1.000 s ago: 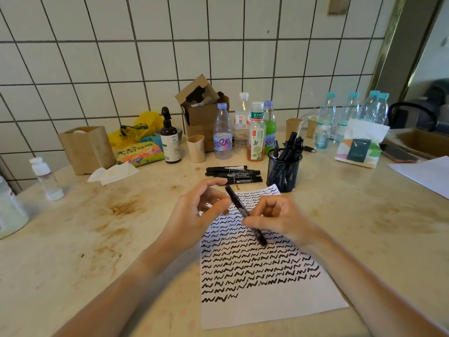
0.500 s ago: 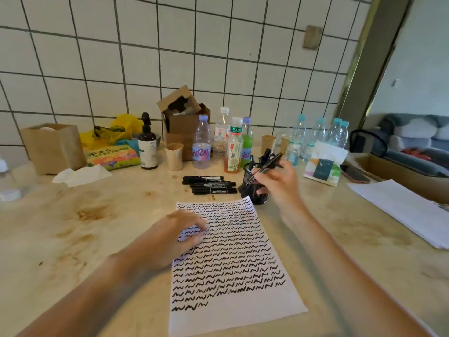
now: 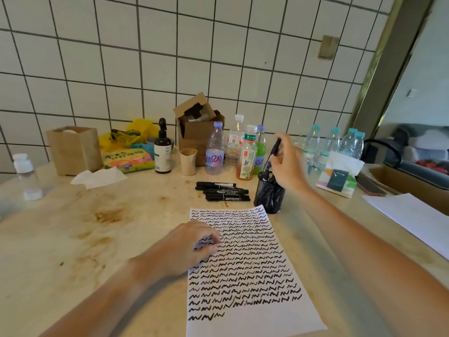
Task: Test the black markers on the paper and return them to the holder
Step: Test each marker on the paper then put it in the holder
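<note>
A white paper (image 3: 245,266) covered in black squiggle rows lies on the table in front of me. My left hand (image 3: 192,246) rests on its left edge with fingers loosely curled. Just past the paper's far right corner stands a black mesh holder (image 3: 268,195) with several markers in it. My right hand (image 3: 288,164) hovers over the holder and pinches a black marker (image 3: 275,148) nearly upright, its lower end at the holder's mouth. Several more black markers (image 3: 223,190) lie side by side on the table left of the holder.
Bottles (image 3: 215,152), a paper cup (image 3: 187,161), a brown pump bottle (image 3: 162,152) and cardboard boxes (image 3: 196,127) line the tiled wall behind the markers. Water bottles (image 3: 332,142) and a tissue pack (image 3: 340,176) stand right of the holder. Another white sheet (image 3: 410,215) lies far right.
My right hand carried the marker from over the paper to the holder and tipped it upright. My left hand let go of the marker and settled on the paper.
</note>
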